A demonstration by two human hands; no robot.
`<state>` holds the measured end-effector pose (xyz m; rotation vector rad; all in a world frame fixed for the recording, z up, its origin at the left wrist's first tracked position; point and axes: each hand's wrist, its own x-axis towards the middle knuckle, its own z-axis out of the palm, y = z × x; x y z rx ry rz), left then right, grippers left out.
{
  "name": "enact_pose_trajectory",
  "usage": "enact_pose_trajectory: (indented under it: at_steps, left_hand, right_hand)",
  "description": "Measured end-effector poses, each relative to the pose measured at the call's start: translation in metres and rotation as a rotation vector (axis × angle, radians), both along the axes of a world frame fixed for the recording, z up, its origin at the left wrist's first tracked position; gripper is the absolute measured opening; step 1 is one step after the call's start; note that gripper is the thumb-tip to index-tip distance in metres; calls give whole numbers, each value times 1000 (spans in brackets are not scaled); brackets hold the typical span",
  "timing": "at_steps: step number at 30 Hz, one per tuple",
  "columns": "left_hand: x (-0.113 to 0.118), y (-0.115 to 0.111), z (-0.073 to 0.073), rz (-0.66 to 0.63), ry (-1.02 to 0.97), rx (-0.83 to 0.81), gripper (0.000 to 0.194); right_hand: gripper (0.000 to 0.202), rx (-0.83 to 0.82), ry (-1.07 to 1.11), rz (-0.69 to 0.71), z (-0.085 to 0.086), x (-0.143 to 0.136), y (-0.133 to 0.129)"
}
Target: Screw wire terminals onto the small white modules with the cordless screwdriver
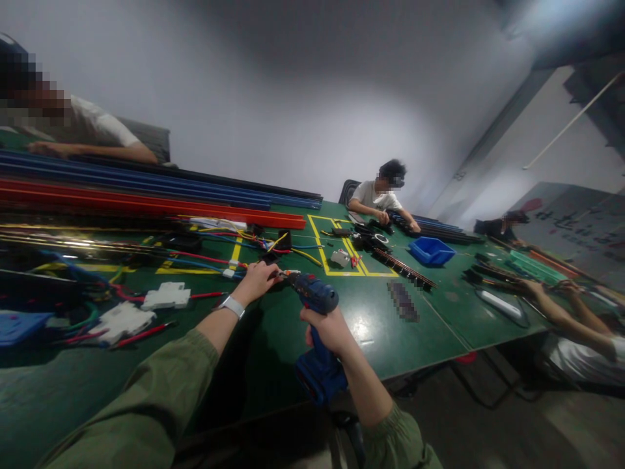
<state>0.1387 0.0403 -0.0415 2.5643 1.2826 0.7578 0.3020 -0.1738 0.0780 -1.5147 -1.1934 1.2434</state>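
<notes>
My right hand (331,329) is wrapped round the grip of a blue cordless drill (317,294), whose nose points left. At the drill's tip, the fingers of my left hand (257,281) are pinched together. What they hold is too small to make out. A small pale piece (291,271) shows just beyond the fingertips, close to the bit. Left of that hand, red and blue wires run to a white plug-like block (228,273). Two larger white plastic blocks with wires, one of them a white block (166,296), lie nearer to me on the green table (273,365).
Long red channels (234,211) and blue channels (205,189) lie along the far left side. A blue bin (431,251), a dark phone-like slab (403,301) and a copper-toned strip (403,266) are to the right. Several people work around the table.
</notes>
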Motion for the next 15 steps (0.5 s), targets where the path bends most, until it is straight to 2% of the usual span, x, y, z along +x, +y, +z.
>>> enact_pose_trajectory:
  at_steps: [15]
  left_hand:
    - [-4,4,-7,-18,-34,29,28]
  right_hand:
    - [8,60,-56,32,-10,-4,4]
